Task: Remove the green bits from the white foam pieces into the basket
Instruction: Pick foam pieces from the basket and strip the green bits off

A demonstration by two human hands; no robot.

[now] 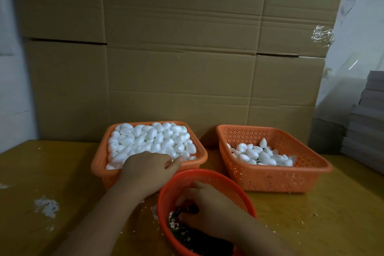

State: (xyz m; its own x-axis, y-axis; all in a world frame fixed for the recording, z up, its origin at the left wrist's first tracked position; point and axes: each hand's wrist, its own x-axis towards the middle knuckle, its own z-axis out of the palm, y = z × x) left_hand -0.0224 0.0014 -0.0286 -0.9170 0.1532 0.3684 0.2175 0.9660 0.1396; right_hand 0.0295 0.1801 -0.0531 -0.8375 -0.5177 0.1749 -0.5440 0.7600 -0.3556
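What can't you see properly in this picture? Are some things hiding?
All in the head view:
- Left hand: its fingertips dip among the white foam pieces, so whether it holds one is hidden.
- Right hand: its own back covers the fingers inside the round red basket.
- Dark bits in that basket: too dim to tell their colour.
- The round basket's near rim: cut off by the bottom edge.
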